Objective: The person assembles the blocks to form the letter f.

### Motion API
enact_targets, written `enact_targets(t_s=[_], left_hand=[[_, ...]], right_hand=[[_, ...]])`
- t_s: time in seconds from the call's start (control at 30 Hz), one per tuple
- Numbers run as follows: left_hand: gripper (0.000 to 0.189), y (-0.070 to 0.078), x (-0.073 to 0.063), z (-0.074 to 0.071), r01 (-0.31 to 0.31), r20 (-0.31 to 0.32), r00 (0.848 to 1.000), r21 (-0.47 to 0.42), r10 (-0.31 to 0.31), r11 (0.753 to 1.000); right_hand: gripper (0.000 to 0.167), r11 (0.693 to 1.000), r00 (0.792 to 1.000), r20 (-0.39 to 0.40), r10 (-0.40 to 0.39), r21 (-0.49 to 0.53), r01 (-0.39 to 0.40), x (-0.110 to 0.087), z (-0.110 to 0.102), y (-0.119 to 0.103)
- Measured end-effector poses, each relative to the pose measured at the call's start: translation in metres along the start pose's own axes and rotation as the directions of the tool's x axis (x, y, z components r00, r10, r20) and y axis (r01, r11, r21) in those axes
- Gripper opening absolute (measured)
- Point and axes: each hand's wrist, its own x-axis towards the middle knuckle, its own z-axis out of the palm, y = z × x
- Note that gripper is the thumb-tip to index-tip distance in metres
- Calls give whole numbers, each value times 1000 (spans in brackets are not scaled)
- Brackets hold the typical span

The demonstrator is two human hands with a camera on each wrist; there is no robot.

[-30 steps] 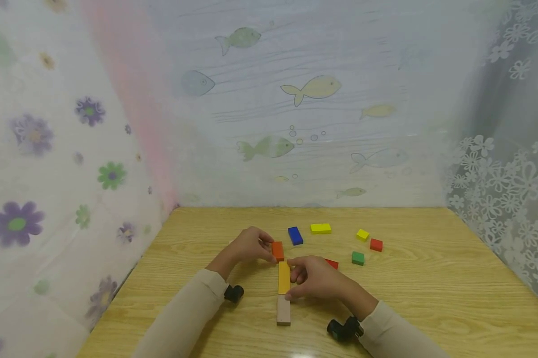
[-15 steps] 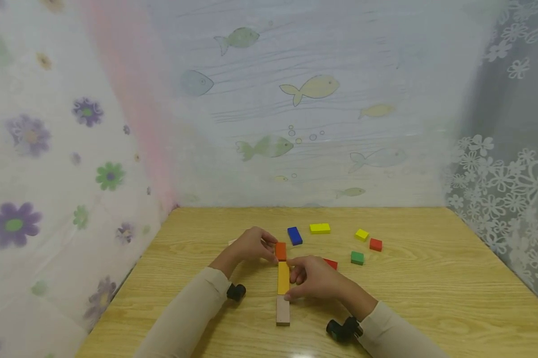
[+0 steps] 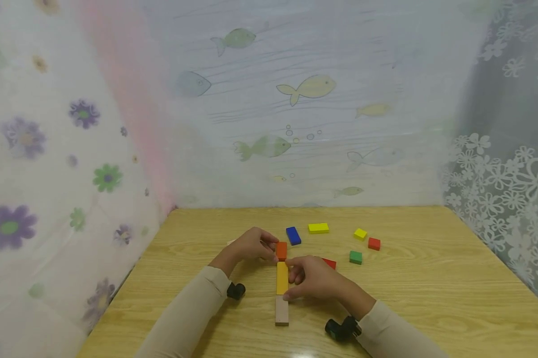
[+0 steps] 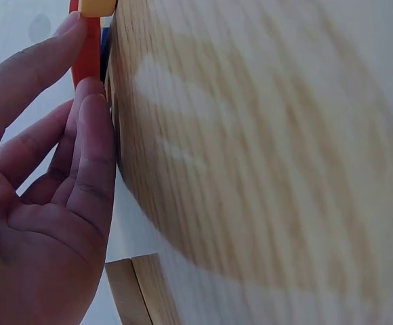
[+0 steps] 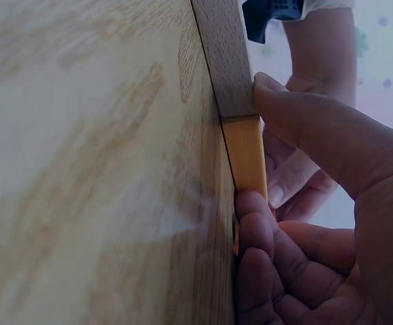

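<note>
Three blocks lie end to end in a row in the head view: a plain wooden block nearest, a yellow-orange block in the middle and a red-orange block farthest. My left hand pinches the red-orange block from the left, thumb at its near end and fingers at its far end. From the right, my right hand holds the yellow-orange block between thumb and fingers. In the right wrist view its thumb lies by the joint with the plain block, its curled fingers farther along.
Beyond the row lie a blue block and a long yellow block. To the right are a small yellow block, a small red one and a green one. My right hand partly hides another red block.
My left hand has shifted the red-orange block slightly right, into line with the yellow-orange one. My right hand has kept its hold. The head view has drifted a little.
</note>
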Motion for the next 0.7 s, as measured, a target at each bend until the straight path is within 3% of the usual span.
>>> enact_targets(t_s=[0.2,0.5,0.7], left_hand=[[57,-1,-1,-1,-10,16,1000,-5,10,1000],[58,-6,-2,-3,-16,32,999,-83,18,996],[51,-5,-3,0,-27,22,999,-69,29,997]], right_hand=[[87,1000,1000,-2,0,5,0,1,0,2],[87,1000,1000,3,17,1,-17,1,0,-1],[87,1000,1000,10,12,-6,-12,0,-1,-1]])
